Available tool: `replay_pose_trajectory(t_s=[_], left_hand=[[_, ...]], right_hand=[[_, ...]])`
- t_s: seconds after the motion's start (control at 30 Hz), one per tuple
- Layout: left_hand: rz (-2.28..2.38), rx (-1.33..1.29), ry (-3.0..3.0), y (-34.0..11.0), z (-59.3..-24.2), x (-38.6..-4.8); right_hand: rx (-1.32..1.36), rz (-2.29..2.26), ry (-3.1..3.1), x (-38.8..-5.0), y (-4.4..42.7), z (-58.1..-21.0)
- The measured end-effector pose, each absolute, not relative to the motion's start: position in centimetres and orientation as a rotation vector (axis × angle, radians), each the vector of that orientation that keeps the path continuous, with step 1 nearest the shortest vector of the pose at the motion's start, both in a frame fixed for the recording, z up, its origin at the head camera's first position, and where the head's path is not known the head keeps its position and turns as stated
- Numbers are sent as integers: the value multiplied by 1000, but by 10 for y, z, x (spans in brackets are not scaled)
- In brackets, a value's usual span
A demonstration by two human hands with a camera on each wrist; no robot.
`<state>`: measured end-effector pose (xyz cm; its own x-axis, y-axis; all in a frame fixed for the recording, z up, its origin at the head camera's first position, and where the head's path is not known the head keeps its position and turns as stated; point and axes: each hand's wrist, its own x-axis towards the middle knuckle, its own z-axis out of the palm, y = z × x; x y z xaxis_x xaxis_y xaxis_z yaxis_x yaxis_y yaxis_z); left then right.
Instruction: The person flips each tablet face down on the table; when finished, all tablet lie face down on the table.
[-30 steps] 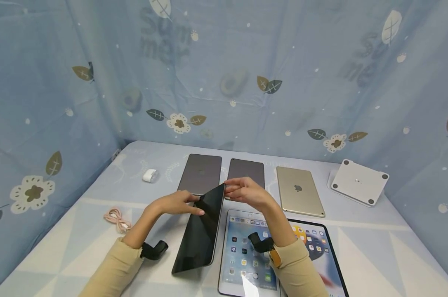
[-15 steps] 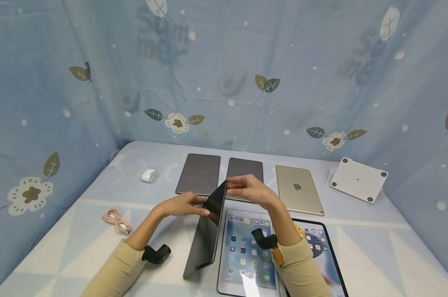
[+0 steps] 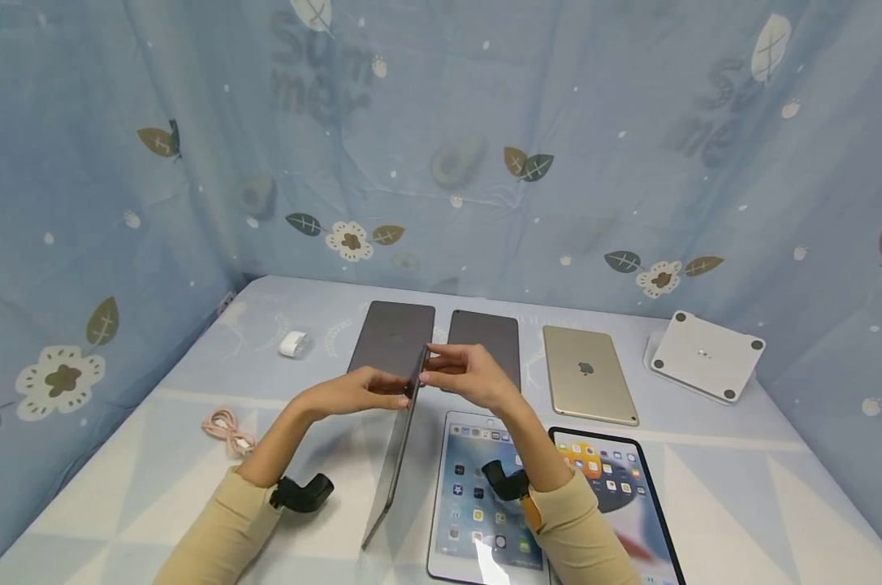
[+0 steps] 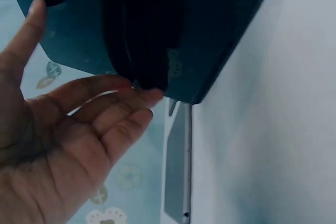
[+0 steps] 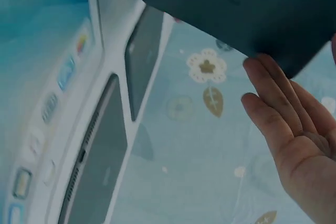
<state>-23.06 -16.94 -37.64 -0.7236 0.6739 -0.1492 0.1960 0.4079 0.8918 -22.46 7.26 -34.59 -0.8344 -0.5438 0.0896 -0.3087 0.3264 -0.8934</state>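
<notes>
A dark grey tablet (image 3: 395, 463) stands almost on edge between my hands, its black screen turned left. My left hand (image 3: 353, 392) holds it near the far end from the screen side. In the left wrist view, that thumb touches the tablet (image 4: 152, 19) near one edge while the fingertips meet its short edge. My right hand (image 3: 470, 378) holds the raised far corner from the back side. The right wrist view has the fingers of the hand (image 5: 304, 140) against the dark back. Whether the lower edge touches the table cannot be told.
Right of the raised tablet lie a lit white tablet (image 3: 477, 487) and a black-framed lit tablet (image 3: 624, 496). Behind are two grey tablets (image 3: 393, 333) (image 3: 488, 337), a gold tablet (image 3: 587, 370) and a white stand (image 3: 707, 357). Left lie a white charger (image 3: 293, 344) and pink cable (image 3: 229, 431).
The tablet has turned from a leaning slant, with its screen showing, to nearly upright and edge-on. Both hands have moved slightly left with its top over the last half second.
</notes>
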Motion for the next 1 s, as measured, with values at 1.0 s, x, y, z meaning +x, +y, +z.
replay_pose_trajectory(t_s=[1.0], left_hand=[[1445, 829, 2002, -231, -340, -229]], right_hand=[[-860, -679, 2369, -211, 27, -380]])
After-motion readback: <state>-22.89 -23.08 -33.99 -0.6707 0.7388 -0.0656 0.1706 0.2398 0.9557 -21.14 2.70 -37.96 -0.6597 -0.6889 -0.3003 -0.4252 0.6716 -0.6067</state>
